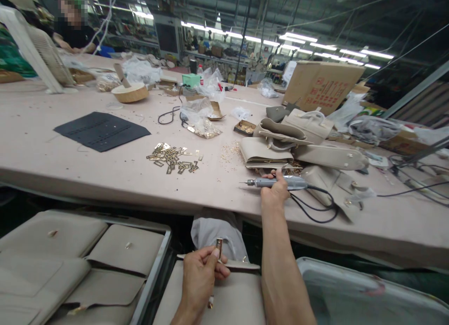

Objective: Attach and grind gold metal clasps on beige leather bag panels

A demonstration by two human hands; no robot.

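Note:
My left hand [203, 273] pinches a small gold metal plate [219, 246] above a beige bag [238, 297] at the bottom centre. Another gold fitting shows on the bag just below that hand. Out over the table, my right hand [275, 187] is wrapped round a grey electric screwdriver [296, 182], whose thin tip points left and whose black cable trails off to the right. A pile of gold metal plates [171, 157] lies on the table, left of the screwdriver.
Beige bags [268, 152] are heaped behind the screwdriver. A tray [163, 243] at lower left holds beige bag pieces; a pale bin [368, 292] stands lower right. Farther back are a dark sheet [101, 131], plastic bags, a carton [322, 86] and a person [75, 32].

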